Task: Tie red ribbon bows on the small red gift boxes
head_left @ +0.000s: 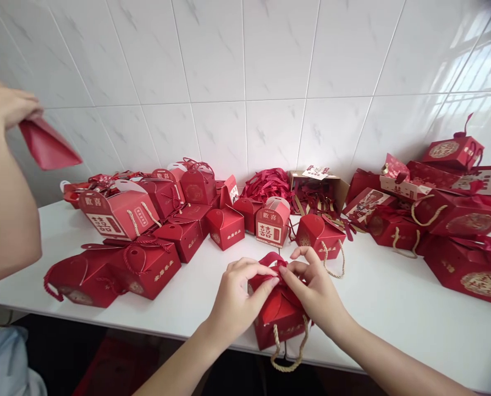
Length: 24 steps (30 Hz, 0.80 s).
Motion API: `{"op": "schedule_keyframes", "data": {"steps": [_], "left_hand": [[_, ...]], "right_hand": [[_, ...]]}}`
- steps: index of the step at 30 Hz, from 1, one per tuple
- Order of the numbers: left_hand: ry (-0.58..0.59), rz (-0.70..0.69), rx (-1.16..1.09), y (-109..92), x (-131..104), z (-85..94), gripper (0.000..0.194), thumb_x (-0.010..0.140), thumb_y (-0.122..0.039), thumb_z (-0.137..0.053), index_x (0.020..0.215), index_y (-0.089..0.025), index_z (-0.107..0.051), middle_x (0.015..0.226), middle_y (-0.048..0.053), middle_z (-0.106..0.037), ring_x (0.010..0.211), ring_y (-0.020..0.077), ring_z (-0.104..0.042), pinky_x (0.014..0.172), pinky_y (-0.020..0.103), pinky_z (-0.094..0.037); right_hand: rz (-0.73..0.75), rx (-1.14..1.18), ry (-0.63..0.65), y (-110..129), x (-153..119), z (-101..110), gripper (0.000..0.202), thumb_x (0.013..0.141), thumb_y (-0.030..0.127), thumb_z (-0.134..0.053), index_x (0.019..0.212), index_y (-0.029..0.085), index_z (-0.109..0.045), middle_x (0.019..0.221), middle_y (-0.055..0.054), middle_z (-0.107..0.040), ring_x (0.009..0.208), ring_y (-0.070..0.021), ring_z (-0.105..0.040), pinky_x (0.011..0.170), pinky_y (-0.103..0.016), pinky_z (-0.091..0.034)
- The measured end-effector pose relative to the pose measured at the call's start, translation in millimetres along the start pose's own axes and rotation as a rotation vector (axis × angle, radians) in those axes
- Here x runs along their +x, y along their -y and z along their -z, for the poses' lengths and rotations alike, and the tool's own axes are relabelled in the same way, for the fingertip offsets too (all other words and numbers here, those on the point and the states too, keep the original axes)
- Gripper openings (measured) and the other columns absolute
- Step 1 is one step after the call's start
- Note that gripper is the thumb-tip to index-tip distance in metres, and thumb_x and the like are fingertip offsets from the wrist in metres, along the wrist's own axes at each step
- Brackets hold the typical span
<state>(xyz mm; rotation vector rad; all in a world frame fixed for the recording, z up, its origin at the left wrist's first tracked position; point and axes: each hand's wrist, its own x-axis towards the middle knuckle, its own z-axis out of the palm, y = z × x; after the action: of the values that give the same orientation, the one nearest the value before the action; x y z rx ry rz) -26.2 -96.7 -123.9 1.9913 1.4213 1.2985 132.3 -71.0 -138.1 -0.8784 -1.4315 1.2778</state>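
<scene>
In front of me a red gift box with a rope handle stands at the table's front edge. A red ribbon lies over its top. My left hand pinches the ribbon with thumb and forefinger. From the other side my right hand is closed on the ribbon too, its fingertips close to the left ones. Fingers cover part of the ribbon where they meet. Just behind, a similar red box with a cord handle sits on the table.
Red boxes crowd the left side, and more boxes are stacked at right. A ribbon heap and an open carton lie by the tiled wall. At left another person's hand holds a red item.
</scene>
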Motion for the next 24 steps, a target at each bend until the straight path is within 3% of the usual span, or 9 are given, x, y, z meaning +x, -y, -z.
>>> {"op": "schedule_keyframes", "data": {"steps": [4, 7, 10, 13, 16, 20, 24], "left_hand": [[0.002, 0.05, 0.05, -1, -3, -1.2, 0.008, 0.075, -0.022, -0.07, 0.082, -0.022, -0.073, 0.086, 0.004, -0.068, 0.09, 0.0231, -0.062, 0.084, 0.039, -0.048], [-0.023, 0.038, 0.049, 3, -2, -3.1, 0.01, 0.077, -0.017, -0.066, 0.08, -0.023, -0.073, 0.08, 0.003, -0.067, 0.084, 0.0205, -0.063, 0.08, 0.036, -0.05], [-0.029, 0.017, 0.023, 6, -2, -5.8, 0.012, 0.078, -0.015, -0.065, 0.079, -0.023, -0.073, 0.078, 0.002, -0.066, 0.078, 0.018, -0.064, 0.075, 0.033, -0.051], [-0.034, 0.009, 0.009, 8, -3, -8.1, 0.013, 0.077, -0.013, -0.064, 0.08, -0.023, -0.073, 0.078, 0.002, -0.066, 0.077, 0.0173, -0.064, 0.075, 0.032, -0.052], [-0.036, -0.009, -0.012, 9, -1, -8.6, 0.014, 0.078, -0.012, -0.064, 0.08, -0.022, -0.072, 0.08, 0.002, -0.068, 0.079, 0.0175, -0.066, 0.076, 0.032, -0.053], [-0.035, -0.043, -0.028, 9, 1, -7.5, 0.014, 0.077, -0.011, -0.063, 0.08, -0.021, -0.071, 0.082, 0.002, -0.07, 0.081, 0.0178, -0.067, 0.077, 0.031, -0.053], [-0.031, -0.058, -0.051, 9, 3, -6.8, 0.013, 0.078, -0.013, -0.063, 0.08, -0.021, -0.071, 0.083, 0.003, -0.071, 0.08, 0.0172, -0.068, 0.075, 0.03, -0.054]], "right_hand": [[0.104, -0.17, 0.01, 0, -1, 1, 0.02, 0.087, 0.04, -0.055, 0.083, 0.02, -0.05, 0.073, 0.0, -0.059, 0.066, -0.0122, -0.053, 0.062, -0.023, -0.043], [0.186, -0.32, -0.008, -1, -3, 3, 0.016, 0.088, 0.033, -0.053, 0.092, 0.019, -0.058, 0.075, -0.002, -0.065, 0.069, -0.014, -0.057, 0.067, -0.026, -0.047], [0.32, -0.42, -0.025, -2, -6, 5, 0.015, 0.089, 0.027, -0.05, 0.1, 0.02, -0.057, 0.074, -0.001, -0.067, 0.066, -0.0137, -0.058, 0.064, -0.025, -0.048], [0.411, -0.49, -0.036, -2, -8, 7, 0.011, 0.089, 0.022, -0.049, 0.092, 0.02, -0.059, 0.079, -0.003, -0.068, 0.064, -0.0127, -0.058, 0.06, -0.024, -0.048], [0.447, -0.558, -0.04, 3, -8, 8, 0.013, 0.088, 0.02, -0.05, 0.089, 0.018, -0.063, 0.083, -0.005, -0.066, 0.064, -0.0125, -0.057, 0.059, -0.024, -0.049], [0.474, -0.59, 0.017, 7, -8, 12, 0.017, 0.086, 0.023, -0.055, 0.093, 0.016, -0.069, 0.093, -0.009, -0.062, 0.079, -0.0162, -0.061, 0.07, -0.028, -0.052], [0.377, -0.589, 0.041, 4, -6, 15, 0.019, 0.085, 0.026, -0.058, 0.091, 0.019, -0.074, 0.1, -0.011, -0.061, 0.09, -0.0197, -0.062, 0.081, -0.034, -0.052]]}}
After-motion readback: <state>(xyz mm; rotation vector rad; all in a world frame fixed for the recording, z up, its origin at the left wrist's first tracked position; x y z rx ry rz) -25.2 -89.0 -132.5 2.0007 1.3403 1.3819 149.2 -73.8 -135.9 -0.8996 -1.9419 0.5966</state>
